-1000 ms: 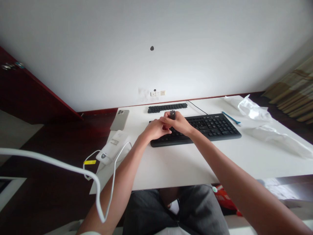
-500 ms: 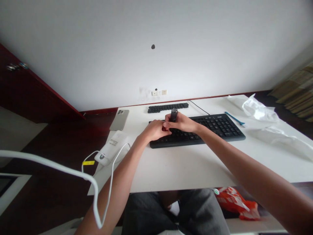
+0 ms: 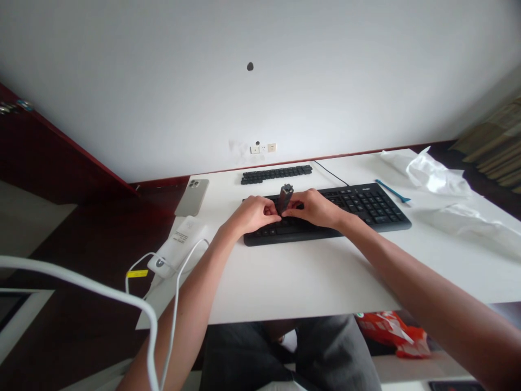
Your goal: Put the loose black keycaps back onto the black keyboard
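Observation:
A black keyboard (image 3: 358, 209) lies across the white desk (image 3: 309, 271). Both my hands meet over its left half. My right hand (image 3: 315, 208) is closed around a small dark tool (image 3: 285, 196) that stands tilted above the keys. My left hand (image 3: 252, 213) is curled with its fingertips pinched at the tool's lower end, touching my right hand. What the fingertips grip beneath the tool is hidden. A row of loose black keycaps (image 3: 275, 174) lies behind the keyboard.
A phone (image 3: 192, 197) lies face down at the desk's far left. A white power bank (image 3: 177, 247) with a white cable (image 3: 101, 288) sits at the left edge. A blue tool (image 3: 393, 191) and crumpled white plastic (image 3: 437, 176) are on the right.
The dark tool has come out further from my right hand and now tilts. My left fingers moved in to pinch at its base. The view shifted slightly.

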A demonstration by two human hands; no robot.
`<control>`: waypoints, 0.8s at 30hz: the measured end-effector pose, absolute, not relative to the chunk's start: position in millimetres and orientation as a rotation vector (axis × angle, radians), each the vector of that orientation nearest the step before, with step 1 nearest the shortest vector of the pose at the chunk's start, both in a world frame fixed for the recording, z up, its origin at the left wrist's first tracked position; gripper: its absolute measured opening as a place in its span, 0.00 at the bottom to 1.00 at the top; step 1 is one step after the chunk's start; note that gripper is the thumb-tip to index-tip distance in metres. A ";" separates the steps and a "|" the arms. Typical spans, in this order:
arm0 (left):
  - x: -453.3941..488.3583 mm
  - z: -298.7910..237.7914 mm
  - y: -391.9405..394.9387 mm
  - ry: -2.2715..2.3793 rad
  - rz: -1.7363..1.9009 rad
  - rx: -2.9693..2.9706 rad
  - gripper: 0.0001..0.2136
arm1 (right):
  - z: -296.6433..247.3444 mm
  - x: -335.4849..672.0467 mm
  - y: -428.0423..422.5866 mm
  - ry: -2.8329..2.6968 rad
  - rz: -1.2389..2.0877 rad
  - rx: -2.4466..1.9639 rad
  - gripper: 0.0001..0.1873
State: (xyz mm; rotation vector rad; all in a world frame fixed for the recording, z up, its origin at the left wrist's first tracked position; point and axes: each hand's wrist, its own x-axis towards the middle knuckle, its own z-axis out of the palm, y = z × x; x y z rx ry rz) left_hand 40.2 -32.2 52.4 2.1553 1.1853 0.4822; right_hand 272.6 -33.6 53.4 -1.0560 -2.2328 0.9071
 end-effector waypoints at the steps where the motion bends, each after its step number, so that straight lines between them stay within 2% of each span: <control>1: 40.2 52.7 -32.3 1.187 0.485 2.153 0.08 | 53.1 271.1 -34.7 -2.239 0.861 -1.060 0.09; 6: 40.7 55.0 -33.7 1.194 0.485 2.136 0.06 | 52.8 265.1 -40.1 -2.250 0.702 -1.117 0.06; 12: 41.0 55.4 -33.0 1.214 0.467 2.157 0.07 | 52.5 262.9 -44.2 -2.186 0.746 -1.164 0.05; 19: 42.1 55.9 -33.0 1.229 0.477 2.155 0.07 | 53.2 260.9 -45.9 -2.178 0.744 -1.177 0.10; 24: 42.8 56.5 -33.7 1.237 0.473 2.158 0.07 | 53.0 262.7 -44.3 -2.190 0.782 -1.126 0.09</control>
